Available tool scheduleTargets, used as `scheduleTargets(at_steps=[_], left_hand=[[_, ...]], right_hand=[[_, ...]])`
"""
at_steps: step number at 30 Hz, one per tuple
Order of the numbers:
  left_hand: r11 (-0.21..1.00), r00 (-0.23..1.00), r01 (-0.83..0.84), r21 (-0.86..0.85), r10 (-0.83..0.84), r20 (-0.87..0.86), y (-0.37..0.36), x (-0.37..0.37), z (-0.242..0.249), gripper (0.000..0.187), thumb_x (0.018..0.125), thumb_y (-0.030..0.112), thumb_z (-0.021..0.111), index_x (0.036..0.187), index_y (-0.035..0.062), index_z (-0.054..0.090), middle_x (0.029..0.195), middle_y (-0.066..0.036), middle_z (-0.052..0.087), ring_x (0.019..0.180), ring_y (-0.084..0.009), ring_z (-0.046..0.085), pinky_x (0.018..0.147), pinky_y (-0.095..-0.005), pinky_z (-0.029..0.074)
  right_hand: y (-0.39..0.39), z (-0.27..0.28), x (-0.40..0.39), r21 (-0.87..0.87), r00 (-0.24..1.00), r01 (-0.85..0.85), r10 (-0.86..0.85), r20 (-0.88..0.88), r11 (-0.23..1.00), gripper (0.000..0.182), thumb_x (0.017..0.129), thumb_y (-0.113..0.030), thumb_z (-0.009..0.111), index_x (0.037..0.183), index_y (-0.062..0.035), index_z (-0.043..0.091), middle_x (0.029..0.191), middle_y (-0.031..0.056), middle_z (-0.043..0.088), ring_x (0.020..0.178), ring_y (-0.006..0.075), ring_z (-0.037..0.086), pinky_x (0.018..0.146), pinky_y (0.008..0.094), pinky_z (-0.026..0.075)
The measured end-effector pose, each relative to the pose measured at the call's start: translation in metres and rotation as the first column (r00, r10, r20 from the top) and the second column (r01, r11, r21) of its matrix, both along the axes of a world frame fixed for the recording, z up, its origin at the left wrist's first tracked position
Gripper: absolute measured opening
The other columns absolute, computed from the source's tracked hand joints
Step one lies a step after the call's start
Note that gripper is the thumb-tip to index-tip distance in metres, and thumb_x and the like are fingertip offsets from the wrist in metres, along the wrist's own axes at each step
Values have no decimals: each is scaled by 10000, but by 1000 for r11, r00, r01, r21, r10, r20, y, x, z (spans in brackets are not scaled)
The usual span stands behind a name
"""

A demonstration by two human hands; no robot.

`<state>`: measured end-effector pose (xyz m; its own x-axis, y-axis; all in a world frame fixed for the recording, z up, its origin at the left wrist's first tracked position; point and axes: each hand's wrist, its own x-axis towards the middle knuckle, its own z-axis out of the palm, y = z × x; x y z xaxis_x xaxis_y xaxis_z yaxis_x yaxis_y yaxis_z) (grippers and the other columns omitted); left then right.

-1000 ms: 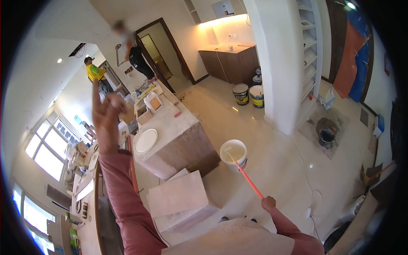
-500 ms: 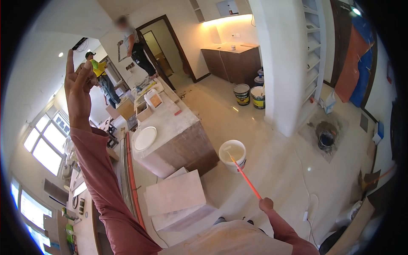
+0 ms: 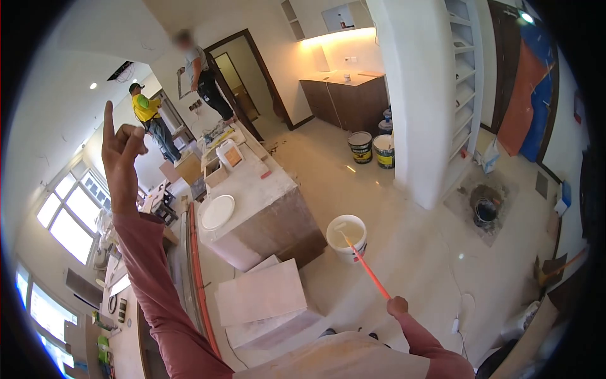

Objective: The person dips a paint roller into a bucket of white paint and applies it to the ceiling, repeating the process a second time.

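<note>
**One left hand up, one right hand down**

The right hand is clenched around a long, thin orange-red pole, which slants down into a round white plastic bucket. That hand is nearer the body than the bucket, its forearm reaching forward. A pale roller head on the pole's far end is inside the bucket.

Left of the bucket, the left arm stretches upward, index finger straight, other fingers curled, the hand free. Also left of the bucket, a pale, dusty desk carries a round white lid.
</note>
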<state>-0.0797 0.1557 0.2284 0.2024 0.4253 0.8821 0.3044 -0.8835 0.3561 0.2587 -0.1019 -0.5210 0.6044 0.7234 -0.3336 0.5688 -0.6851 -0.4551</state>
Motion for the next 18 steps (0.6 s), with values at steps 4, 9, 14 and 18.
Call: scheduleTargets(at_steps=[4, 9, 14, 18], left_hand=[[995, 1000, 30, -97, -30, 1, 6, -13, -11, 800, 922, 190, 651, 1576, 60, 209, 796, 3, 532, 680, -82, 479, 651, -240, 437], [976, 991, 58, -208, -82, -109, 2, -11, -77, 863, 875, 55, 642, 1594, 97, 165, 788, 4, 513, 639, -65, 463, 583, -214, 428], [973, 990, 144, -183, -141, 28, -4, -11, -74, 928, 841, 28, 696, 1583, 43, 140, 779, 11, 522, 661, -58, 477, 597, -206, 415], [993, 987, 116, -30, -112, 113, -20, -4, -41, 861, 851, 49, 632, 1575, 29, 168, 769, -4, 524, 637, -72, 490, 579, -217, 449]], right_hand=[[-5, 12, 6, -38, 1000, -27, 28, 11, 999, 440, 932, -359, 530, 882, 36, 718, 903, 239, 710, 879, 395, 693, 806, 488, 546], [1, 3, 10, -36, 998, -59, 60, 19, 998, 434, 935, -357, 532, 903, 33, 720, 913, 229, 714, 885, 387, 698, 805, 482, 551], [-4, 0, 20, -38, 993, -103, 105, 58, 994, 426, 932, -351, 535, 899, 31, 720, 894, 226, 715, 863, 391, 698, 793, 490, 551], [-1, 17, 25, -38, 994, -68, 71, 84, 997, 412, 926, -337, 540, 883, 30, 722, 873, 231, 711, 852, 396, 696, 792, 493, 548]])
